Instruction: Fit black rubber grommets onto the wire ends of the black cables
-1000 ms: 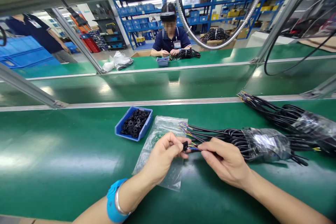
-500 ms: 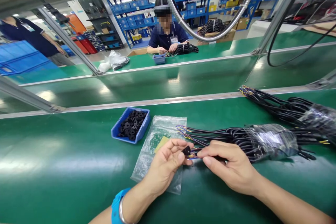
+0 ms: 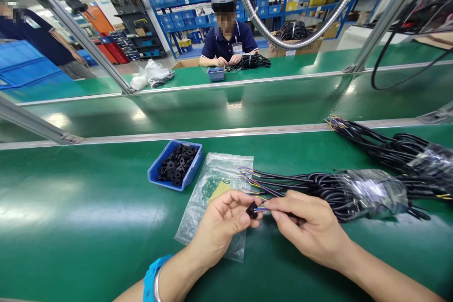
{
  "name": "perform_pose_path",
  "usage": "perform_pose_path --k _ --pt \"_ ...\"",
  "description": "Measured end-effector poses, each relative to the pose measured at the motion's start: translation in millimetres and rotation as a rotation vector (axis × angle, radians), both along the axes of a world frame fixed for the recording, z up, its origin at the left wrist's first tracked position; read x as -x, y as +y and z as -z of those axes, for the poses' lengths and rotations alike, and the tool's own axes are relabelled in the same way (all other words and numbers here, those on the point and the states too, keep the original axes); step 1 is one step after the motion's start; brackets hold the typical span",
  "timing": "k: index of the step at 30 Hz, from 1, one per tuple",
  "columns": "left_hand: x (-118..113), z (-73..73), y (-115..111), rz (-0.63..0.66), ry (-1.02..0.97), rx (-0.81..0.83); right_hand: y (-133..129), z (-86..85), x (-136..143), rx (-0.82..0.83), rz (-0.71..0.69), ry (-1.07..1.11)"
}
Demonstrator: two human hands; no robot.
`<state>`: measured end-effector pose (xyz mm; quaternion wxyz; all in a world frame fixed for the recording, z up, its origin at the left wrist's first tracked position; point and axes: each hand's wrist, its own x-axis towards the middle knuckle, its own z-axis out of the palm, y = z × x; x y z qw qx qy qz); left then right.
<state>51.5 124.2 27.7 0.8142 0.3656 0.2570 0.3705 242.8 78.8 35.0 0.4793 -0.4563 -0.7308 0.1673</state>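
Note:
Between the thumb and fingers of my left hand (image 3: 226,219) is a small black plastic part (image 3: 252,210). My right hand (image 3: 307,226) pinches the end of a black cable, whose thin coloured wires (image 3: 261,209) reach to the part. Whether the wire tips sit inside its hole is too small to tell. Under my hands lies a clear plastic bag (image 3: 198,203) with a yellow label (image 3: 221,190). A blue bin (image 3: 193,170) of similar black parts (image 3: 177,165) stands left of the bag. Beyond my right hand rests a plastic-wrapped bundle of black cables (image 3: 371,191).
A second cable bundle (image 3: 392,144) lies farther right. A metal rail (image 3: 212,134) edges the green table (image 3: 88,212). Across it, a co-worker (image 3: 230,37) sits with cables and a small blue bin (image 3: 215,74). A flexible metal conduit (image 3: 276,40) hangs overhead. Another person stands far left.
The coloured wires in my right hand have come closer together and now point at the black part. My left hand has turned the part slightly. The view has shifted a little.

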Motion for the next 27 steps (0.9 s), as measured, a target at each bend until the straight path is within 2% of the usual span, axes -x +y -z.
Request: perform_pose_path --k 4,8,12,16,19,22,27 --pt "2 1.9 -1 0.011 0.014 -0.006 2 -0.1 2 -0.03 0.034 -0.026" --pt "2 4.0 0 -0.022 0.071 -0.022 2 0.9 2 -0.13 0.057 -0.083" --pt "-1 5.9 -3 -0.049 0.162 -0.072 -2 3.3 3 -0.169 0.031 -0.144" --pt "-5 6.6 -8 -0.059 0.159 -0.115 -6 2.7 1 -0.131 0.027 -0.121" --pt "-6 5.9 -10 -0.109 0.157 -0.187 -8 -0.7 0 -0.026 0.034 -0.088" --pt "-6 5.0 -11 -0.166 0.198 -0.289 -9 -3.0 0 0.062 -0.025 -0.042" --pt "-4 8.1 -14 -0.219 0.235 -0.413 -9 -2.8 1 0.064 -0.058 -0.033"
